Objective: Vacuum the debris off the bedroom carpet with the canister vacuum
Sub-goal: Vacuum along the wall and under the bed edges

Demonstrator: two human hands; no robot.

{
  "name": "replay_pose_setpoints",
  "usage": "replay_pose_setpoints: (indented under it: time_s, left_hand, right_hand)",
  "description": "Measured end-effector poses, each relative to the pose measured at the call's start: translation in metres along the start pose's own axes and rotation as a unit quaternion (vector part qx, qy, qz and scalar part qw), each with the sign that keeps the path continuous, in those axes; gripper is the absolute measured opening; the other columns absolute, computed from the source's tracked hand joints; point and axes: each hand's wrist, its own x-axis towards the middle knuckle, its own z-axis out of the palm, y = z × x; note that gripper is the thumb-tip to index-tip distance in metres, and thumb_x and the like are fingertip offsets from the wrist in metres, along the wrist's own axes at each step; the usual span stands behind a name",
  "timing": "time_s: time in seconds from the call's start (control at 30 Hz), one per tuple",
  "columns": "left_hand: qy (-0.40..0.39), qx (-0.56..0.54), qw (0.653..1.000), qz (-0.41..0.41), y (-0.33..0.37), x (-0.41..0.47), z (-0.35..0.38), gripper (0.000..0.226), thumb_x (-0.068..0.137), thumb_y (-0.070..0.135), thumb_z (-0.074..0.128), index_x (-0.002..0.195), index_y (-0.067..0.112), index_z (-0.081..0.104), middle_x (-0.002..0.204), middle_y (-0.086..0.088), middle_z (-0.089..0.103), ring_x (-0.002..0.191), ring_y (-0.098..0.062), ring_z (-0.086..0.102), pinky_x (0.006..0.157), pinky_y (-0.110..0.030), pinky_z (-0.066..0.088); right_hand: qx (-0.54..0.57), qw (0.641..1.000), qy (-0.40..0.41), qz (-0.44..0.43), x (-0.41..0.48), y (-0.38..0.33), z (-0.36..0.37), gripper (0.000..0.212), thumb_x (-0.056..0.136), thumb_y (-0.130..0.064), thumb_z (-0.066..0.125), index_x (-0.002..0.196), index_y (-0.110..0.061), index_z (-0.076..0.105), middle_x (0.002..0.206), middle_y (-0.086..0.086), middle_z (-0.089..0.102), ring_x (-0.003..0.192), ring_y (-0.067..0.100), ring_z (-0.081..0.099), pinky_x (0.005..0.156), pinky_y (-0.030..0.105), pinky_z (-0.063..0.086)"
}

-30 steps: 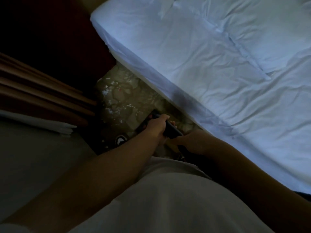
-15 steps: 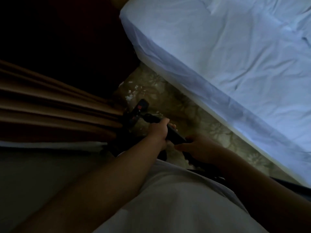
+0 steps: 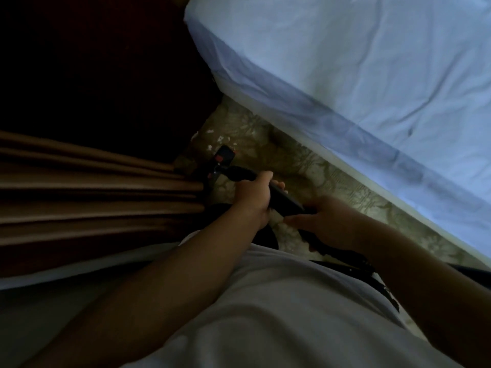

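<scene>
A narrow strip of patterned carpet (image 3: 305, 168) was seen between a bed (image 3: 345, 75), draped in a pale sheet on the right, and brown pleated curtains (image 3: 93, 197) on the left. The black vacuum wand (image 3: 285, 201) was held low over that strip, angled away from the person toward the far corner. It was grasped by the left hand (image 3: 252, 197), whose fingers were curled around the tube. Further back it was grasped by the right hand (image 3: 328, 221), which was wrapped around the rear of the handle. A dark hose (image 3: 342, 257) was trailed back from there beside a white shirt (image 3: 292, 314). At the wand's far end a dark floor head (image 3: 225, 156) with small red marks was placed down at the carpet, just beside the curtain hem. White debris (image 3: 220, 139) was scattered just beyond the head. In the dim light it could not be told whether any of it was touched by the head.
</scene>
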Motion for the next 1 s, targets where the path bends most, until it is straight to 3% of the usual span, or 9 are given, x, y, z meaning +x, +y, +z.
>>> replay_pose_setpoints:
  time_s: [0.07, 0.17, 0.23, 0.33, 0.47, 0.53, 0.73, 0.83, 1.0]
  left_hand:
    - [-0.004, 0.009, 1.0, 0.01, 0.006, -0.009, 0.008, 0.011, 0.102, 0.014, 0.058, 0.099, 0.005, 0.051, 0.085, -0.01, 0.062, 0.069, -0.019, 0.065, 0.073, -0.038, 0.061]
    - [-0.001, 0.018, 0.999, 0.039, 0.015, -0.01, 0.018, 0.03, 0.1, 0.016, 0.06, 0.123, 0.0, 0.05, 0.084, -0.011, 0.065, 0.065, -0.018, 0.067, 0.064, -0.036, 0.061]
    - [0.011, 0.021, 0.999, 0.045, 0.02, -0.001, 0.023, 0.034, 0.098, 0.018, 0.062, 0.125, -0.001, 0.051, 0.083, -0.01, 0.068, 0.067, -0.02, 0.069, 0.069, -0.039, 0.063]
    - [0.032, 0.037, 0.998, 0.04, 0.022, 0.015, 0.03, 0.023, 0.099, 0.021, 0.061, 0.108, 0.0, 0.058, 0.08, -0.009, 0.065, 0.074, -0.025, 0.066, 0.081, -0.048, 0.062]
    - [0.06, 0.097, 0.993, 0.01, 0.001, 0.024, 0.045, 0.022, 0.101, 0.029, 0.057, 0.103, 0.006, 0.057, 0.079, -0.006, 0.063, 0.076, -0.024, 0.063, 0.06, -0.04, 0.055]
    - [0.06, 0.113, 0.992, 0.002, -0.015, 0.022, 0.054, 0.022, 0.101, 0.028, 0.057, 0.102, 0.006, 0.056, 0.078, -0.006, 0.062, 0.075, -0.024, 0.062, 0.063, -0.041, 0.055]
    - [0.028, 0.142, 0.988, -0.045, -0.077, -0.022, 0.083, 0.019, 0.099, 0.029, 0.059, 0.103, 0.01, 0.058, 0.075, -0.004, 0.064, 0.07, -0.022, 0.064, 0.066, -0.04, 0.054]
    - [0.015, 0.145, 0.987, -0.063, -0.118, -0.05, 0.103, 0.021, 0.101, 0.029, 0.058, 0.103, 0.008, 0.059, 0.074, -0.005, 0.063, 0.069, -0.023, 0.063, 0.077, -0.042, 0.055]
    - [-0.008, 0.102, 0.992, -0.08, -0.183, -0.099, 0.156, 0.024, 0.103, 0.026, 0.056, 0.089, 0.007, 0.057, 0.077, -0.007, 0.06, 0.074, -0.023, 0.06, 0.096, -0.046, 0.051]
  right_hand:
    - [0.024, 1.0, -0.005, 0.002, -0.008, -0.001, -0.008, 0.028, 0.095, -0.043, 0.075, 0.102, -0.016, 0.076, 0.085, 0.013, 0.079, 0.067, 0.026, 0.075, 0.068, 0.041, 0.064]
    - [0.011, 1.0, 0.003, -0.01, -0.007, -0.002, -0.02, 0.027, 0.095, -0.045, 0.073, 0.102, -0.019, 0.076, 0.086, 0.011, 0.079, 0.069, 0.024, 0.075, 0.075, 0.044, 0.064]
    - [-0.016, 1.0, 0.01, -0.021, 0.007, -0.004, -0.023, 0.03, 0.097, -0.048, 0.07, 0.109, -0.021, 0.075, 0.09, 0.008, 0.077, 0.074, 0.022, 0.074, 0.071, 0.038, 0.062]
    - [-0.021, 1.0, 0.012, -0.017, 0.031, -0.001, -0.019, 0.036, 0.098, -0.051, 0.068, 0.115, -0.02, 0.073, 0.09, 0.004, 0.072, 0.076, 0.017, 0.068, 0.065, 0.027, 0.051]
    - [0.044, 0.999, 0.008, 0.02, 0.042, 0.029, -0.01, 0.044, 0.092, -0.053, 0.074, 0.105, -0.011, 0.074, 0.097, 0.015, 0.077, 0.088, 0.032, 0.077, 0.085, 0.046, 0.064]
    - [0.065, 0.997, 0.002, 0.035, 0.033, 0.046, -0.01, 0.046, 0.091, -0.052, 0.075, 0.108, -0.009, 0.072, 0.101, 0.015, 0.077, 0.092, 0.032, 0.077, 0.087, 0.045, 0.063]
    - [0.11, 0.991, -0.009, 0.082, -0.027, 0.113, -0.009, 0.048, 0.093, -0.05, 0.076, 0.113, -0.007, 0.067, 0.097, 0.012, 0.072, 0.075, 0.023, 0.07, 0.064, 0.034, 0.059]
    - [0.117, 0.988, -0.018, 0.102, -0.065, 0.152, -0.014, 0.046, 0.092, -0.048, 0.077, 0.109, -0.006, 0.067, 0.095, 0.013, 0.074, 0.075, 0.025, 0.071, 0.076, 0.04, 0.064]
    - [0.093, 0.99, -0.027, 0.105, -0.124, 0.218, -0.053, 0.041, 0.093, -0.047, 0.076, 0.103, -0.008, 0.066, 0.097, 0.015, 0.073, 0.078, 0.026, 0.072, 0.075, 0.038, 0.062]
